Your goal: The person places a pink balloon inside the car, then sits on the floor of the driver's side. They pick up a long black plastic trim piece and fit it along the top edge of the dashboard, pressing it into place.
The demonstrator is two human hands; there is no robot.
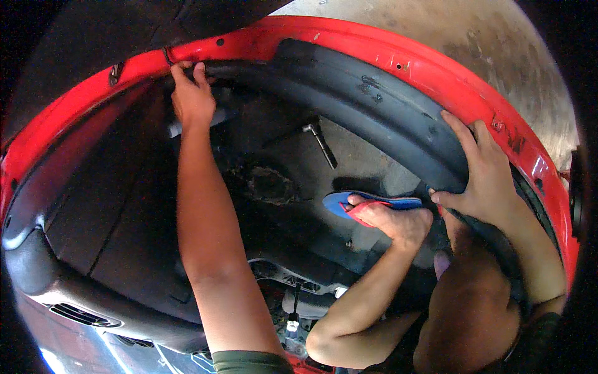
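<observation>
Up at the far left, my left hand point(194, 103) has its fingertips on the narrow black edging strip point(240, 68) along the red door frame point(249, 37). Its thumb and a finger straddle the strip; the other fingers are partly hidden. A long black plastic sill trim point(374, 103) lies along the inner side of the frame. At the near right end of this trim is my right hand point(486, 171), its fingers over the outer side and its thumb on the inner edge. Both hands grip the car's edge parts, well apart.
A socket wrench point(322, 144) rests on the grey car floor. My foot point(398, 223), in a blue flip-flop point(336, 202) with a red strap, stands beside it. The black dashboard point(149, 311) with an air vent point(84, 315) is at left. Concrete ground point(498, 56) lies outside.
</observation>
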